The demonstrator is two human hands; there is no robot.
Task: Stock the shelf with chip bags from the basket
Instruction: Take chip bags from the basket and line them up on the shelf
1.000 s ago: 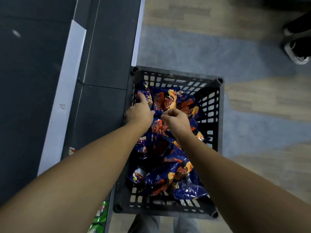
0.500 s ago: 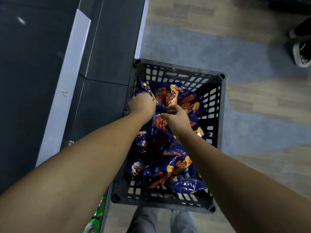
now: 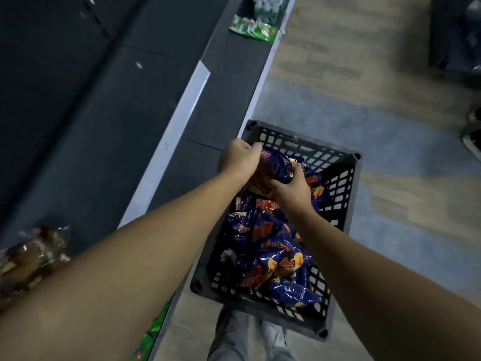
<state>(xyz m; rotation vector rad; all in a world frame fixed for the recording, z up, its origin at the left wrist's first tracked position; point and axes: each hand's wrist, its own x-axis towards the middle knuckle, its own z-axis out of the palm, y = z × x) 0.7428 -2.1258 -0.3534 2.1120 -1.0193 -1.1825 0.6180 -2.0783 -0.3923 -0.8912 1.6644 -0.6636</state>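
A black lattice basket stands on the floor beside the dark shelf. It holds several blue and orange chip bags. One chip bag is raised at the basket's far left corner. My left hand grips its left end, and my right hand grips it from below on the right. Both hands are closed on this bag, which hides part of my fingers.
Green packets lie farther along the shelf, and more green packets sit at its near end. A clear bag of brown goods is at the lower left. Someone's shoes stand at the right. A dark crate is at the top right.
Both hands have closed on one chip bag and lifted it toward the basket's far left corner. The view has swung up and left, showing more of the shelf.
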